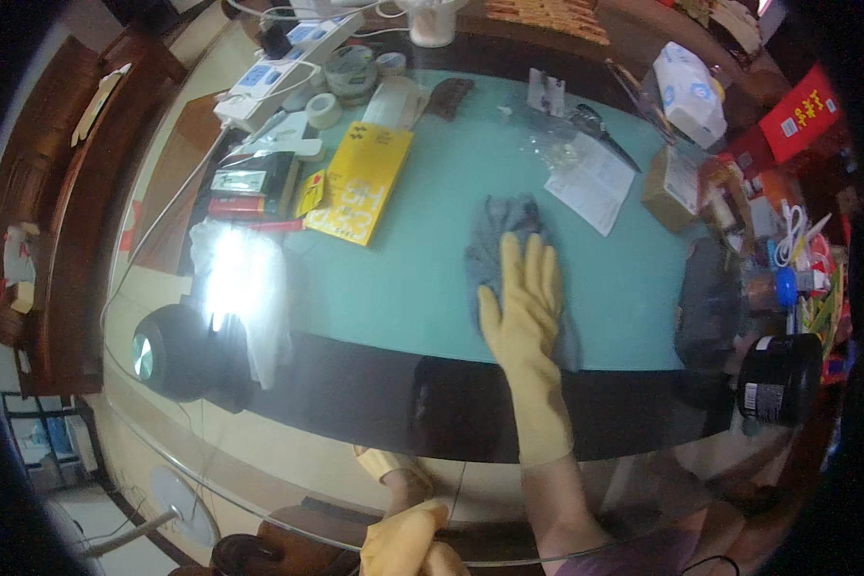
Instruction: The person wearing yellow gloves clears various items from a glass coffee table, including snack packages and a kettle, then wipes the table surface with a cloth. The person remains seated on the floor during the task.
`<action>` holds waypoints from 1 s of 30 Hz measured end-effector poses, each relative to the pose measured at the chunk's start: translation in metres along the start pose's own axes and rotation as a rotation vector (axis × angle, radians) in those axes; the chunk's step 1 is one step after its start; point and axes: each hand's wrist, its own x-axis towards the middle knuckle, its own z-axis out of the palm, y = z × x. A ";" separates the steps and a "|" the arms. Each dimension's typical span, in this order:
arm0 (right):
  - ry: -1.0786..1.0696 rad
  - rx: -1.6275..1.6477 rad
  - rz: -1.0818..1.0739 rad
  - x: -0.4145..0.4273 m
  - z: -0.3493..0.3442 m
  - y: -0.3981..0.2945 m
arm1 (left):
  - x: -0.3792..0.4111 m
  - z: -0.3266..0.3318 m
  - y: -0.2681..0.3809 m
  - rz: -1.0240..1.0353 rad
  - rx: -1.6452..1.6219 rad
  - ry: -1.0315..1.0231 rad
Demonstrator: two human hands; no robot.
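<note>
My right hand (527,302), in a yellow rubber glove, lies palm down on a crumpled grey-blue cloth (500,216). Its fingers are stretched out over the cloth, the thumb apart to the left. Cloth shows beyond the fingertips and along both sides of the hand. Beneath is a teal mat (417,288) on a glass-topped table. My left hand (407,536), also in a yellow glove, is low at the bottom edge of the view, near the table's front rim. It is partly cut off, and its fingers cannot be made out clearly.
A yellow box (367,173), tape rolls (323,111) and a power strip (266,79) are at the left. A bright lamp (237,277) stands nearer. Papers (594,183), a cardboard box (669,191), a tissue pack (687,93) and a black jar (777,381) sit at the right.
</note>
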 end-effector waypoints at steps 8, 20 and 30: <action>-0.198 0.346 -0.688 -0.122 0.034 -0.135 | -0.009 -0.007 -0.004 0.056 0.026 -0.057; -0.066 0.050 -0.230 -0.065 0.008 -0.132 | -0.018 -0.055 -0.014 0.034 0.023 -0.122; 0.094 -0.074 -0.133 -0.072 0.032 -0.122 | -0.041 -0.078 -0.151 -1.082 -0.387 1.138</action>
